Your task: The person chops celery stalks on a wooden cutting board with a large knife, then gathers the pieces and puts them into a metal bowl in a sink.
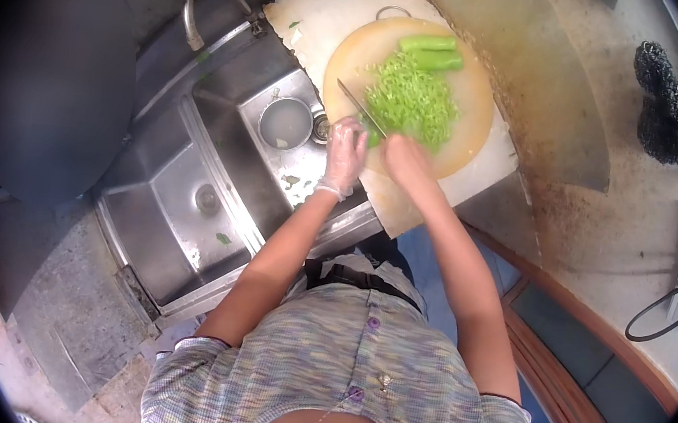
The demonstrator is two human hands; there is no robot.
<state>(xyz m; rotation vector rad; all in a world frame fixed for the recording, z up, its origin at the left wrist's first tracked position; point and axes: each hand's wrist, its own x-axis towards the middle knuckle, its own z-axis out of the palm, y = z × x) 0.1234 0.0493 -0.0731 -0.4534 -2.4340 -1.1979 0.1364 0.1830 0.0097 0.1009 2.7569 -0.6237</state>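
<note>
A round cutting board lies on a pale slab beside the sink. Finely cut green pepper is heaped at its middle, and green pepper pieces lie at its far edge. My right hand grips a kitchen knife, its blade pointing up and to the left. In a clear plastic glove, my left hand rests at the board's near left edge, its fingers against a green pepper piece beside the blade. How firmly those fingers hold the piece is partly hidden.
Left of the board is a two-bowl steel sink with a curved faucet. A round metal container of cloudy liquid stands in the nearer bowl. Black mesh-like bundles and a cable loop are at the right.
</note>
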